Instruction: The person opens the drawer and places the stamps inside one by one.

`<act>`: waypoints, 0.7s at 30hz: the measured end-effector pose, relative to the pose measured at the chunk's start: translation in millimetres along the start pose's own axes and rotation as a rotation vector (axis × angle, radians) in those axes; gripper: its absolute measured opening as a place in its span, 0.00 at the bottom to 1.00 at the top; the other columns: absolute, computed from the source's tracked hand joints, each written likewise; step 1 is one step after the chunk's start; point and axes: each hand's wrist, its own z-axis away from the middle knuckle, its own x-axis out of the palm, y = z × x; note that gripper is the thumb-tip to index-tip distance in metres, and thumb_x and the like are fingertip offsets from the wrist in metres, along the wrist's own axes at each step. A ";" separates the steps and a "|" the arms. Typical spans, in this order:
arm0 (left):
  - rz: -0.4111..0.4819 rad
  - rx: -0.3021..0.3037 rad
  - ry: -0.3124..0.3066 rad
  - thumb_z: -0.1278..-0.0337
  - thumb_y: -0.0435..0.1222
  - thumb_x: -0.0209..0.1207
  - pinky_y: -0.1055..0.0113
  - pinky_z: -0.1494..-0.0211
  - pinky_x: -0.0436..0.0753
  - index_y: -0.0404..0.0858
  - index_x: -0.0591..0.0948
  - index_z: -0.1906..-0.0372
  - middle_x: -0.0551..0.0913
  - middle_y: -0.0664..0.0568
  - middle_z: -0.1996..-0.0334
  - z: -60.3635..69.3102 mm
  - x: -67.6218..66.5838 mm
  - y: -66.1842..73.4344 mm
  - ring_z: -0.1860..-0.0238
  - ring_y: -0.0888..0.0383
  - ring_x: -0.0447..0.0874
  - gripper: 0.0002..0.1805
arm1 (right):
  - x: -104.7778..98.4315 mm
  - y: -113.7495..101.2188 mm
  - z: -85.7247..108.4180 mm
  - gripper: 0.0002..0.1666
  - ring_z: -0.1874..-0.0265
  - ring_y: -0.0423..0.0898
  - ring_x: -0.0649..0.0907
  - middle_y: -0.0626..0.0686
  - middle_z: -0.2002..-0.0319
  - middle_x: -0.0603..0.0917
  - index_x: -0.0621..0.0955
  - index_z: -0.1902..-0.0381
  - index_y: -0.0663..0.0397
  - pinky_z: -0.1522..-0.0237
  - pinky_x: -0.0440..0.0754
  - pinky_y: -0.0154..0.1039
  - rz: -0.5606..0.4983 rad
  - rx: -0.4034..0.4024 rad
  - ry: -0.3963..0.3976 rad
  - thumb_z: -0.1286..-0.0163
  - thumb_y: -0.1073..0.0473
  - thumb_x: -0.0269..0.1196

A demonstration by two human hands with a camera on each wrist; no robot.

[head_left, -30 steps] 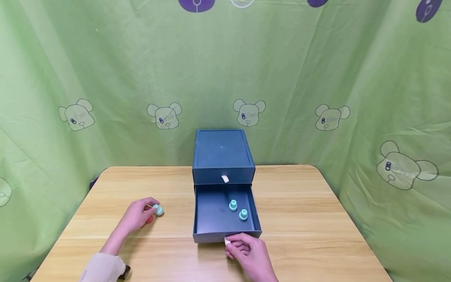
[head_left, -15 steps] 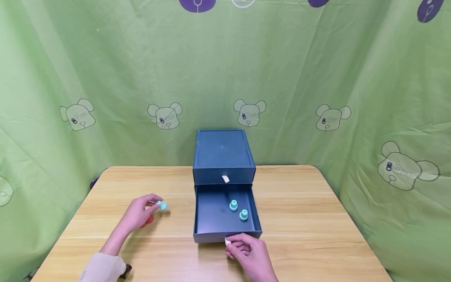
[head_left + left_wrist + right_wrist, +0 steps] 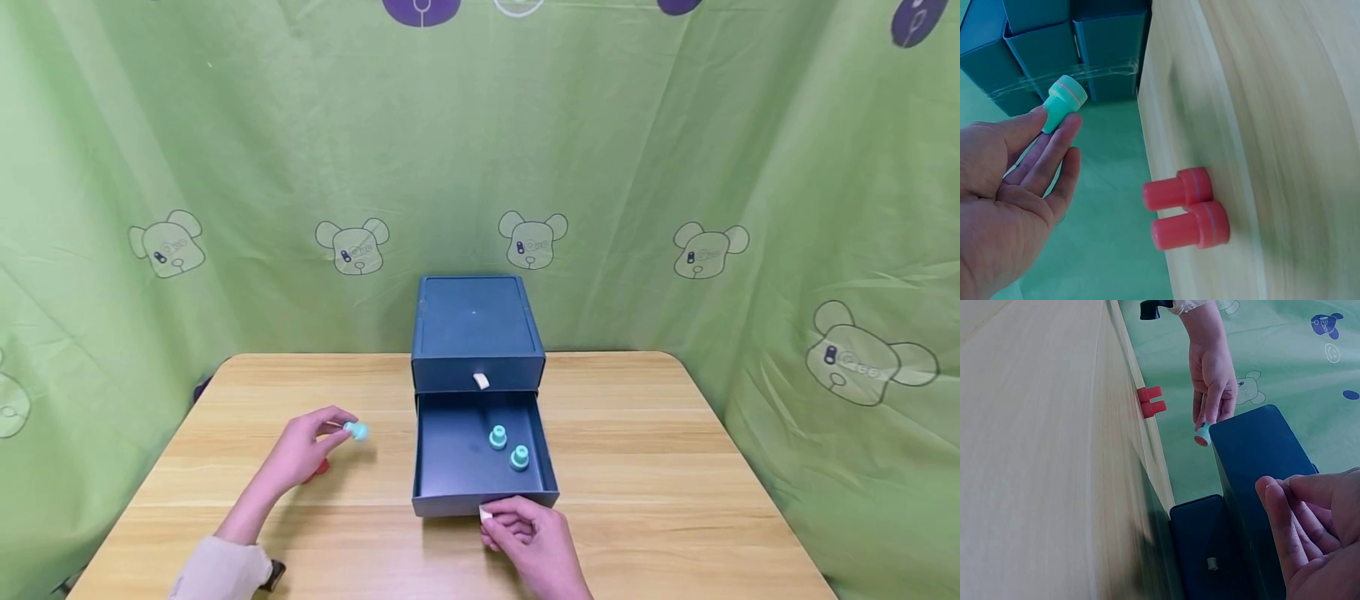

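Note:
My left hand (image 3: pixel 300 450) pinches a mint-green toy stamp (image 3: pixel 357 431) between thumb and fingertips, held above the table left of the drawer. In the left wrist view that stamp (image 3: pixel 1065 100) points its wide end up and away. Below the hand, two red stamps (image 3: pixel 1192 226) lie side by side on the table, mostly hidden in the head view. My right hand (image 3: pixel 536 537) pinches the white pull tab (image 3: pixel 486 514) of the lower drawer (image 3: pixel 457 458), which is pulled out. Two mint-green stamps (image 3: pixel 519 458) stand upright in the drawer's right half.
The blue drawer cabinet (image 3: pixel 480 317) stands at the table's back edge, its upper drawer (image 3: pixel 442 375) closed. A green printed cloth (image 3: pixel 615 167) hangs around the wooden table (image 3: pixel 660 483).
My left hand has lifted the mint-green stamp off the table beside the red ones and carried it rightward, towards the drawer. My right hand has stayed on the pull tab.

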 end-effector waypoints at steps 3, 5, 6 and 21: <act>0.005 0.009 -0.005 0.31 0.34 0.64 0.59 0.50 0.85 0.44 0.86 0.49 0.89 0.51 0.53 -0.6 1.0 3.4 0.50 0.49 0.90 0.10 | 0.0 0.5 1.1 0.13 0.66 0.51 0.92 0.60 0.64 0.91 0.88 0.52 0.61 0.63 0.87 0.32 -0.002 -0.013 0.000 0.31 0.59 0.71; 0.010 0.007 -0.008 0.31 0.34 0.64 0.60 0.51 0.85 0.44 0.86 0.49 0.89 0.52 0.52 -0.8 1.5 6.0 0.49 0.49 0.90 0.10 | -0.1 0.4 1.7 0.14 0.66 0.51 0.92 0.60 0.64 0.91 0.87 0.52 0.62 0.63 0.87 0.32 -0.003 -0.021 -0.001 0.31 0.60 0.71; 0.009 0.006 -0.012 0.31 0.34 0.64 0.60 0.50 0.85 0.45 0.86 0.49 0.89 0.52 0.52 -1.0 1.7 7.2 0.49 0.49 0.90 0.10 | -0.2 0.3 1.7 0.14 0.66 0.51 0.92 0.59 0.64 0.91 0.88 0.52 0.62 0.63 0.87 0.32 -0.003 -0.018 -0.001 0.31 0.59 0.71; 0.040 0.070 -0.009 0.31 0.33 0.64 0.51 0.46 0.87 0.43 0.87 0.49 0.90 0.51 0.53 -5.0 7.5 25.9 0.51 0.50 0.90 0.10 | -0.2 -2.2 1.4 0.15 0.65 0.51 0.92 0.59 0.63 0.91 0.87 0.52 0.62 0.62 0.88 0.33 -0.003 0.003 -0.007 0.31 0.57 0.71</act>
